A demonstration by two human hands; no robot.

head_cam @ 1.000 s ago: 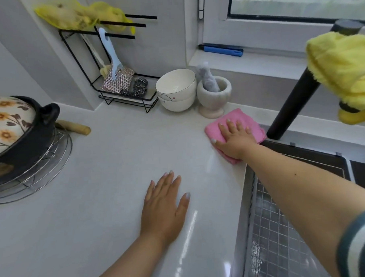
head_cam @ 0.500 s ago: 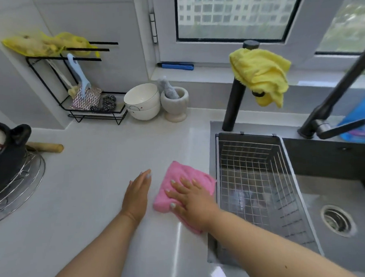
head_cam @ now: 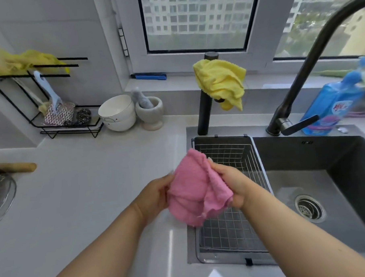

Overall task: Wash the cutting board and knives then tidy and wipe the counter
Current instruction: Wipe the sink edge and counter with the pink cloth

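Both grips, left hand (head_cam: 153,195) and right hand (head_cam: 231,181), pinch pink cloth (head_cam: 195,192) bunched between them, above desk (head_cam: 85,195) edge, wire basket (head_cam: 231,226) beneath.

At the upper left of my view a black wire rack (head_cam: 51,123) stands against the wall, with a yellow rag (head_cam: 25,61) draped over its top bars and a pale blue brush (head_cam: 47,89) leaning inside above some scouring pads (head_cam: 60,114). Just right of it I see stacked white bowls (head_cam: 117,113) touching a stone mortar (head_cam: 150,113) with its pestle (head_cam: 141,98) upright inside. A yellow cloth (head_cam: 221,82) hangs on a black post (head_cam: 204,116) at top centre. A blue bottle (head_cam: 333,108) sits behind the curved black faucet (head_cam: 304,70) at the right. A wooden handle (head_cam: 15,167) lies at the left edge.
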